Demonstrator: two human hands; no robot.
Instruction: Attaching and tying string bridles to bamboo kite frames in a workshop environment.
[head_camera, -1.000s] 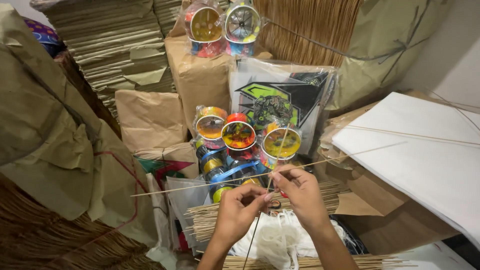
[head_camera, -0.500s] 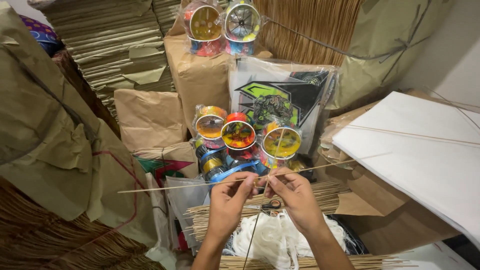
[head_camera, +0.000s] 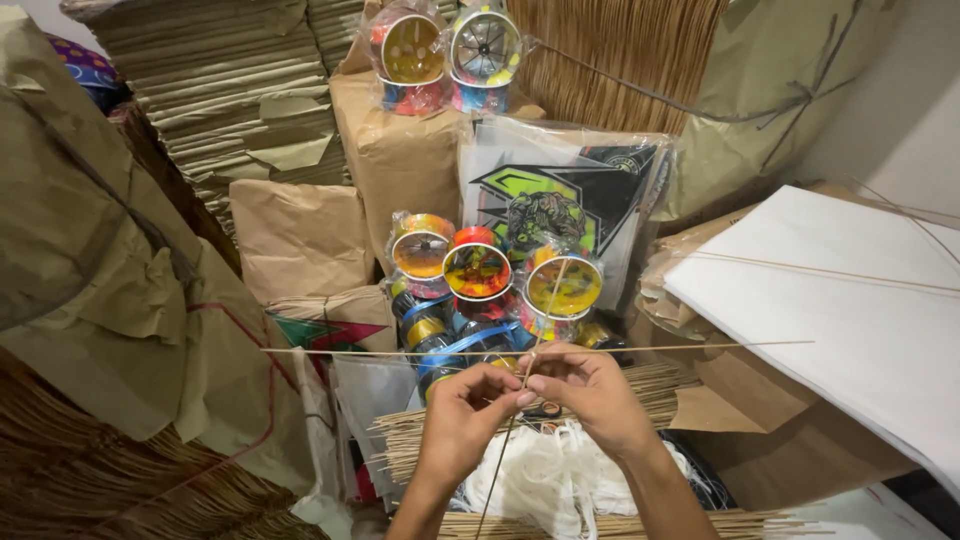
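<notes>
My left hand (head_camera: 465, 415) and my right hand (head_camera: 590, 393) meet at the bottom centre, fingertips pinched together where two thin bamboo sticks cross. One long stick (head_camera: 700, 346) lies level from left to right across both hands. The other stick (head_camera: 545, 310) runs up from below towards the colourful string spools (head_camera: 478, 270). Under my hands lies a heap of white thread (head_camera: 545, 475) on a bundle of thin sticks (head_camera: 400, 440).
Brown paper parcels (head_camera: 300, 235) and stacked paper (head_camera: 220, 90) fill the left and back. A printed kite in plastic (head_camera: 565, 205) leans behind the spools. White paper sheets (head_camera: 850, 320) with sticks on them lie at the right. Straw bundles (head_camera: 80, 480) sit at lower left.
The long stick has levelled out from a slant. My hands have drawn closer together and moved slightly up, with the upright stick now crossing it.
</notes>
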